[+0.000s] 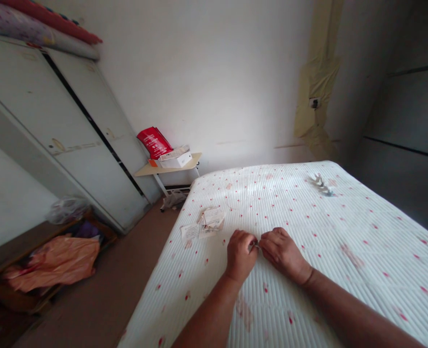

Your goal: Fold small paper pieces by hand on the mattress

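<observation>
My left hand and my right hand meet just above the bed, fingertips almost touching. Both are closed in a pinch. A small thin bit shows between them, too tiny to name. Beneath lies a white ribbed mattress patterned with red dots. Several printed paper slips lie in a loose overlapping pile, ahead and left of my left hand. Toward the far right of the bed sits a small grey-and-white bunch whose kind I cannot make out.
A small side table by the far wall bears a red bag and a white box. Pale cabinets stand at left, rolled mats on top. An orange plastic bag lies on a low wooden shelf.
</observation>
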Tool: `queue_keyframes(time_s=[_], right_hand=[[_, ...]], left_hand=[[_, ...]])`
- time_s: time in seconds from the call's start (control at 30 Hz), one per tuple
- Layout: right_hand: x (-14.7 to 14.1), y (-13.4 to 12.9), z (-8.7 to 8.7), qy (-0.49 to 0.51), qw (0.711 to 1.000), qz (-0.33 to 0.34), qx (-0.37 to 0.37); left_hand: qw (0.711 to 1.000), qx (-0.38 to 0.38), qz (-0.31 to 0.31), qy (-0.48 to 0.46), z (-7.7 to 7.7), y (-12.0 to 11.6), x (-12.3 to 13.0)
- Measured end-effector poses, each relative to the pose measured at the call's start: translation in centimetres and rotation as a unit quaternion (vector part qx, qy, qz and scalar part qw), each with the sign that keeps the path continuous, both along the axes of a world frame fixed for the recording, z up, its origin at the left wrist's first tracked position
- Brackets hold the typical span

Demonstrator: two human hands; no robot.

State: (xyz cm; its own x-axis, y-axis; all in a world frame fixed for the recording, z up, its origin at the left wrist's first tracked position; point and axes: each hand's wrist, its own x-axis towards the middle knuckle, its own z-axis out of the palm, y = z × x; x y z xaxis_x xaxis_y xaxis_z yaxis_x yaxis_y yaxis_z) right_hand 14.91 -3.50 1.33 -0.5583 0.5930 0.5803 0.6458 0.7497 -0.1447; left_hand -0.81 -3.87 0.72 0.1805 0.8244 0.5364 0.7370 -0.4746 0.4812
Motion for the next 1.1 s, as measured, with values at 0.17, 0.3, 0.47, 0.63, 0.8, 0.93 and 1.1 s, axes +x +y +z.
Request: queue_keyframes(time_s=[0.17, 0.3, 0.47, 0.63, 0.8, 0.93, 1.1], right_hand=[[-0.4, -0.1, -0.6, -0.066, 0.996, 0.007, -0.057], [-0.4, 0.0, -1.0, -0.050, 0.994, 0.030, -0.089], [0.0, 0.4, -1.3, -0.043, 0.988, 0.052, -0.140], [0.2, 0.6, -1.3, -0.008, 0.981, 0.062, -0.186], [0.1, 0.6, -1.0, 0.010, 0.976, 0.046, -0.214], [-0.2, 0.5, -0.7, 0.016, 0.974, 0.017, -0.226], [-0.8, 0.6, -0.8, 0.012, 0.973, -0.029, -0.227]], left_hand=[[0.995, -0.057, -0.015, 0.085, -0.7, -0.1, -0.9], [0.992, -0.068, -0.033, 0.096, -0.5, -1.0, -1.7], [0.993, -0.050, -0.051, 0.098, -0.5, -1.9, -2.3], [0.992, -0.044, -0.034, 0.111, -0.3, -2.0, -1.8], [0.991, -0.038, -0.026, 0.122, -0.3, -1.9, -1.4], [0.992, -0.053, -0.002, 0.117, -0.4, -1.8, -1.3], [0.984, -0.118, 0.047, 0.126, 0.0, -1.6, -0.7]])
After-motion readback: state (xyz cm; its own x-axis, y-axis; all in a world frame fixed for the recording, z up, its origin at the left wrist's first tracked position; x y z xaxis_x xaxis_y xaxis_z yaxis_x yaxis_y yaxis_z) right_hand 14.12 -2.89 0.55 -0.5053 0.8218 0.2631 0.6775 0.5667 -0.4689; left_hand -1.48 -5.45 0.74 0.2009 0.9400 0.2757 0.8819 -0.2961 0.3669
